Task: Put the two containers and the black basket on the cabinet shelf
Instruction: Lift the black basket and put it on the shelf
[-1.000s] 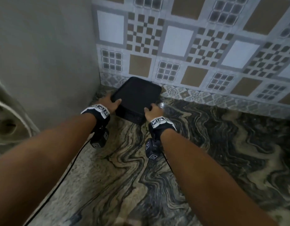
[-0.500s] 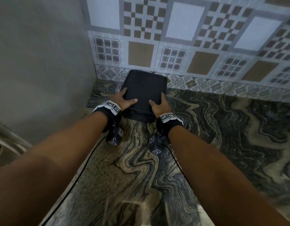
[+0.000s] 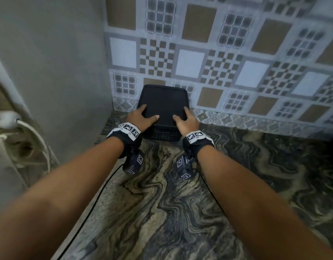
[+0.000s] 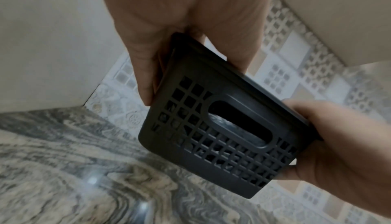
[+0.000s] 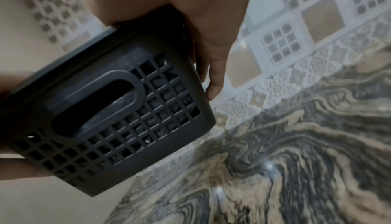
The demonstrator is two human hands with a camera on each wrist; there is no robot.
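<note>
Above the swirled marble counter, by the tiled wall's corner, I carry the black lattice plastic basket lengthwise between my left hand and right hand, both clamped on its near corners.

We see a black grid-sided basket; swirling grey-and-beige marble counter; brown-and-white checkered tiles at twelve o'clock.

We reach both arms forward, our left hand and right hand gripping opposite sides, thumbs on top.
</note>
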